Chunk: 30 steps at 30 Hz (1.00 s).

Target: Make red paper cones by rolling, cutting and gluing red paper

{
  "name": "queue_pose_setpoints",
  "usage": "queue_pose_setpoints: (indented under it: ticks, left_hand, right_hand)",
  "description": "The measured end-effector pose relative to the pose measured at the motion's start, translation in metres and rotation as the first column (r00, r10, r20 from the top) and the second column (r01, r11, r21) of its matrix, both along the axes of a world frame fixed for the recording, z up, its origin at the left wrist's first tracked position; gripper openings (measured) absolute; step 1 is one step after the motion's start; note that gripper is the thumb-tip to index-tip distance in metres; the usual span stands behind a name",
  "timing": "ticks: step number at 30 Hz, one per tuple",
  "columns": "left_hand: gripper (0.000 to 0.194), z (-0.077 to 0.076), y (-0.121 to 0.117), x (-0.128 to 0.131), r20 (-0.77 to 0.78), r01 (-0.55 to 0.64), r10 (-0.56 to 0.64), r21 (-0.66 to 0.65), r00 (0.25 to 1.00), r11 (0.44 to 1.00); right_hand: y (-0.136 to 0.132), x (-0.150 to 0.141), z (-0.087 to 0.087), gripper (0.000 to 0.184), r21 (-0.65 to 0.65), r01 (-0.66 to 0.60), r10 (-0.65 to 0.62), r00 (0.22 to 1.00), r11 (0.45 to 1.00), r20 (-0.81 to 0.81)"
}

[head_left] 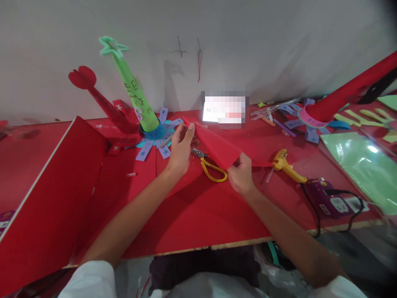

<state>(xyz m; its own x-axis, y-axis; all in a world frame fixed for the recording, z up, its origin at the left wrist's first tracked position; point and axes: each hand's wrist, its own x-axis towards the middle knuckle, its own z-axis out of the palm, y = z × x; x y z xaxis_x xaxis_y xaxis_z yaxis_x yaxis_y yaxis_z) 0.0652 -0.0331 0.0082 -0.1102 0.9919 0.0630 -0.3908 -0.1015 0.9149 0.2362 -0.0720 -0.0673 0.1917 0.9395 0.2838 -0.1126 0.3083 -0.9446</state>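
Observation:
A red paper cone point(218, 147), or a sheet rolled into that shape, is held above the red table. My left hand point(182, 145) pinches its narrow tip between thumb and fingers. At the wide end, my right hand point(240, 171) grips the edge, with some fingers hidden inside or behind the paper. Scissors with yellow handles point(214, 169) lie on the table beneath, between the hands. To the right, a yellow glue gun point(287, 165) rests on its side. Left of my left hand stands a green paper cone point(136, 95) with a star on top and a blue base.
A red upright board point(46, 198) walls off the left. A red cone with a round top point(108, 103) leans behind it. A lit phone point(225, 109) stands by the wall. At right are a purple box with cables point(328, 198), green plastic-wrapped sheets point(366, 169) and another red cone point(347, 93).

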Motion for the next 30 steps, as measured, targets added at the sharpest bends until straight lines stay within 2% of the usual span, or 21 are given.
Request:
queue_pose_setpoints:
  ticks: [7,12,17,23,30]
  left_hand:
    - [0.041,0.001,-0.001,0.0,0.016,0.014,-0.014,-0.012,1.0,1.0]
    - [0.045,-0.001,-0.007,0.008,0.054,0.117,-0.117,0.004,0.992,0.993]
    - [0.049,-0.007,-0.017,0.021,0.138,0.202,-0.193,-0.053,0.971,0.978]
    - [0.048,-0.01,-0.021,0.025,0.155,0.209,-0.196,-0.069,0.968,0.976]
    - [0.052,-0.011,-0.02,0.025,0.164,0.19,-0.176,-0.078,0.971,0.979]
  right_hand:
    - [0.0,-0.001,0.002,0.047,-0.011,0.015,-0.015,1.0,1.0,0.008]
    - [0.001,-0.001,0.002,0.045,0.007,0.027,-0.027,0.999,1.0,0.031]
    - [-0.001,-0.002,0.01,0.047,0.005,-0.012,0.012,1.0,1.0,0.028]
    - [-0.002,-0.002,0.012,0.052,-0.013,-0.014,0.015,0.999,1.0,0.043]
    - [-0.001,-0.001,0.008,0.047,-0.004,-0.02,0.02,1.0,1.0,-0.014]
